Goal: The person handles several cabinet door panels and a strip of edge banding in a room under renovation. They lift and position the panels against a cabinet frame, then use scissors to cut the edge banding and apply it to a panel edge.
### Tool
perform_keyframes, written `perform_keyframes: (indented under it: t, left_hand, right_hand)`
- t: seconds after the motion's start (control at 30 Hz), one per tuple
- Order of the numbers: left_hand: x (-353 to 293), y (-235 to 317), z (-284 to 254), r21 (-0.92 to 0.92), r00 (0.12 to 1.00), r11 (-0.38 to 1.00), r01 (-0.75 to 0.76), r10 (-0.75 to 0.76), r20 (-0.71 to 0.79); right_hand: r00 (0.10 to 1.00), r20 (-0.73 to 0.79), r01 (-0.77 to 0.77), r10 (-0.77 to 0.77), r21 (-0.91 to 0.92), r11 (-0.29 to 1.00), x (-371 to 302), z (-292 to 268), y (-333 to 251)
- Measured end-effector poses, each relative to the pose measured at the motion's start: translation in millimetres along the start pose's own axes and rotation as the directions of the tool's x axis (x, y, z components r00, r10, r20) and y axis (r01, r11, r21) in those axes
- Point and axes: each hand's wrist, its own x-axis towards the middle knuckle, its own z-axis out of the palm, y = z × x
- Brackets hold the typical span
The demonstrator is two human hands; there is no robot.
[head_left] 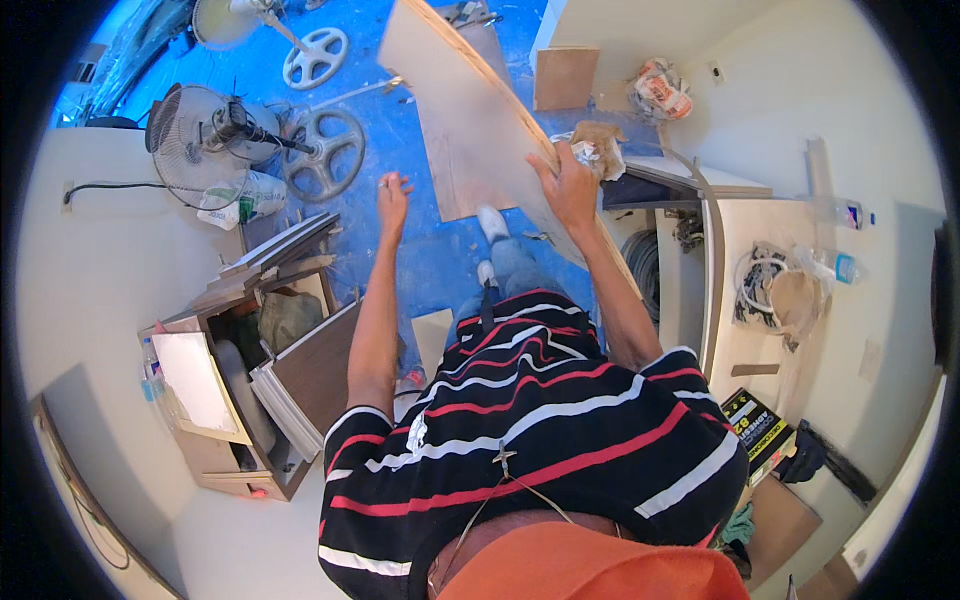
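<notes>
My right hand (570,190) is closed on the edge of a long pale-faced plywood board (470,105). The board is tilted, reaching from beside my right forearm up to the far middle, with its raw layered edge facing me. To its left, my left hand (394,203) is raised in the air with nothing visible in it, its fingers loosely bent and apart. A flat brown sheet (452,185) on the blue-covered floor is partly hidden behind the board.
Two fans stand at the far left, the nearer a pedestal fan (215,140) with a spoked base (322,155). An open cabinet (190,450) holding leaning panels is at left. At right is a second cabinet (690,290), with a yellow-black box (757,430) nearer me.
</notes>
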Motion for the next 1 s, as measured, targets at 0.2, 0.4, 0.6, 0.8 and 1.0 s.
perform_keyframes:
  t: [0.2,0.4,0.6,0.8,1.0]
  left_hand:
    - [16.9,-83.3,-160.4,0.663,0.927,0.738,-0.120,-0.155,0.341]
    - [-12.2,-106.3,-257.2,0.477,0.835,0.745,0.466,-0.549,0.041]
    - [15.5,-76.8,-241.2,0.511,0.619,0.555,0.656,-0.783,0.056]
    - [105.3,-65.2,-225.7,0.770,0.533,0.416,0.484,-0.838,0.117]
    - [224.4,-38.0,-201.4,0.744,0.673,0.550,0.379,-0.716,0.186]
  right_hand:
    - [0.966,0.160,-0.180,0.202,-0.144,0.973,50.6,103.1,101.7]
    - [0.895,0.232,-0.327,0.381,-0.241,0.914,67.3,198.0,205.2]
    - [0.836,0.263,-0.423,0.481,-0.249,0.871,59.2,261.3,291.4]
    - [0.780,0.285,-0.495,0.557,-0.264,0.828,42.2,315.5,362.8]
    - [0.734,0.315,-0.536,0.602,-0.276,0.798,50.5,344.7,409.9]
